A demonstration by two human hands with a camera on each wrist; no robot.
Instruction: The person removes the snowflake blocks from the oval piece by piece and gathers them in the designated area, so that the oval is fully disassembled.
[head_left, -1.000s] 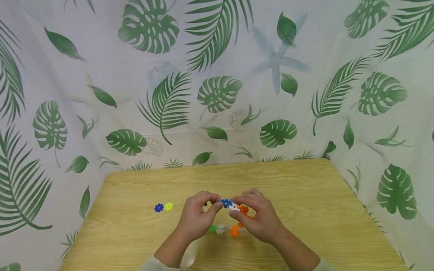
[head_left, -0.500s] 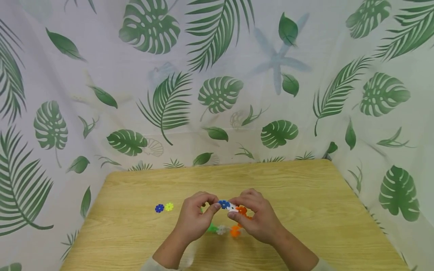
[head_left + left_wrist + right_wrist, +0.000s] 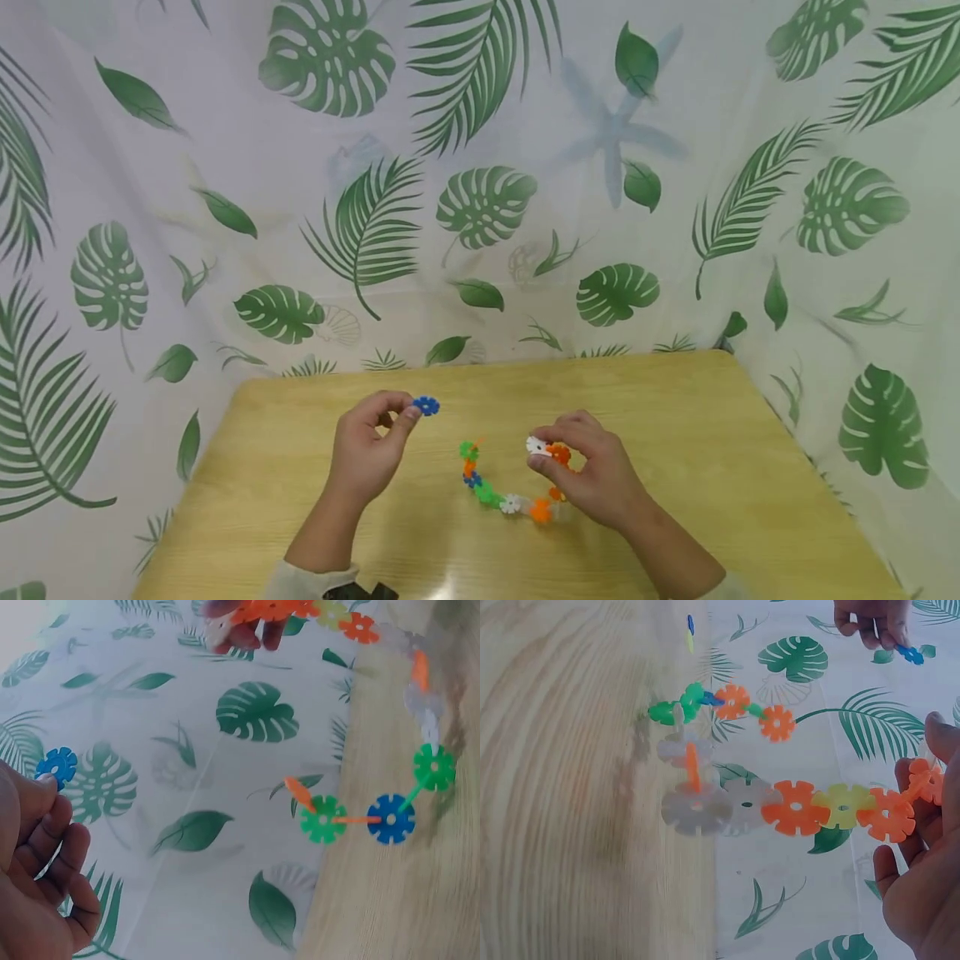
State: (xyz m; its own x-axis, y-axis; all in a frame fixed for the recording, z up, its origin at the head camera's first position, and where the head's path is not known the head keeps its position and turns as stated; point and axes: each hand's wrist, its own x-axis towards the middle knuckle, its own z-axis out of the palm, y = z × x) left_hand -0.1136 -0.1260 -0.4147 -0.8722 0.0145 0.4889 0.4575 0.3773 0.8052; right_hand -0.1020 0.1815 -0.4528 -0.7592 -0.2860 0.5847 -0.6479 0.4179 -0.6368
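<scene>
Between thumb and index finger, my left hand (image 3: 366,454) pinches a single blue snowflake disc (image 3: 426,406), held above the table. My right hand (image 3: 596,471) pinches a white snowflake disc (image 3: 537,447) at one end of a linked disc chain (image 3: 487,494). From there the chain curves down and left through orange, yellow, clear, green and blue discs. Its other end, a green disc (image 3: 323,819) with an orange one (image 3: 300,793) slotted in, hangs free in the left wrist view. The fingers partly hide the chain beside the white disc.
A loose dark blue disc (image 3: 691,625) and a yellow disc (image 3: 690,640) lie on the wooden table (image 3: 660,400), visible in the right wrist view; the left hand hides them from the head camera. A leaf-print cloth (image 3: 480,275) hangs behind the table and at both sides.
The blue disc has come away from the white disc. My left hand has moved left and up with it, while my right hand has shifted slightly right with the chain.
</scene>
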